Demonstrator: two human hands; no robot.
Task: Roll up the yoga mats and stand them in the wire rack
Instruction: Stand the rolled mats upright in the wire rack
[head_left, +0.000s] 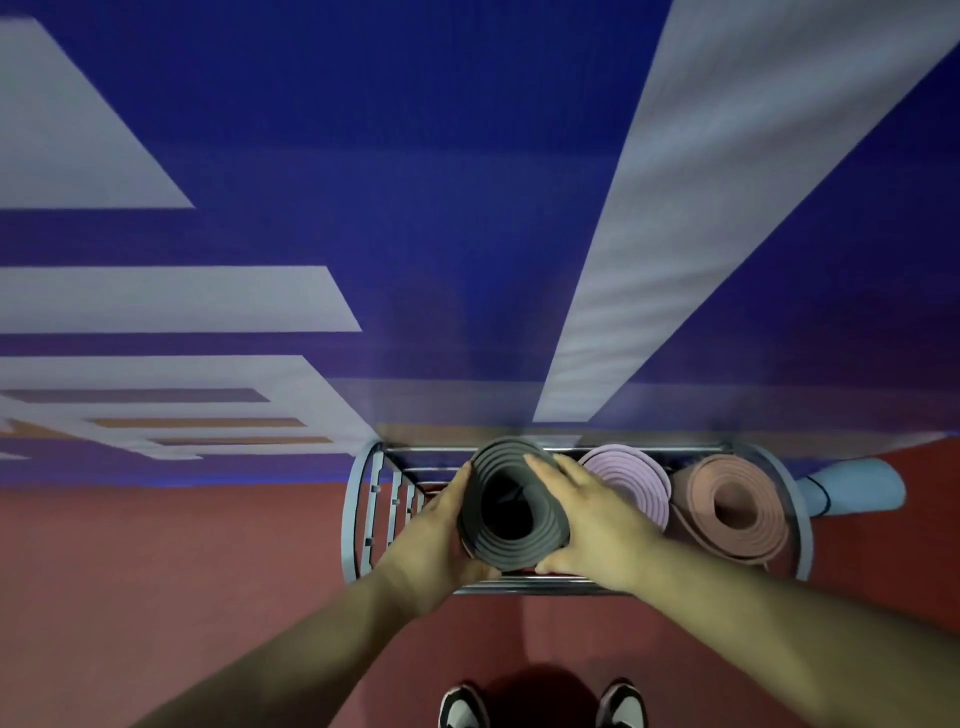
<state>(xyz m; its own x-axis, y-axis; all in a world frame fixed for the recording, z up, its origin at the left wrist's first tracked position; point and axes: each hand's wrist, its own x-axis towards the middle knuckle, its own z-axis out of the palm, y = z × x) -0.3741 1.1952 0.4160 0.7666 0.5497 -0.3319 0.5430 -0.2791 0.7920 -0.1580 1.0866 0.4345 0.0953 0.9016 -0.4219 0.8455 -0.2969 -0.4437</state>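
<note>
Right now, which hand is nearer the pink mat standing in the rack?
Right. The right hand grips the grey mat on the side facing the pink mat; the left hand grips its opposite side, farther away.

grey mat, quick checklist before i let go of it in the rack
1. Grip: left hand and right hand hold the grey mat on either side: ok.
2. Roll: coils look tight and even: ok.
3. Upright: seen end-on over the rack: ok.
4. Room: it sits between the rack's left end and the lilac mat: ok.
5. Bottom end seated on the rack floor: cannot tell, hidden.
6. All mats racked: blue mat lies outside, right of the rack: not ok.
</note>
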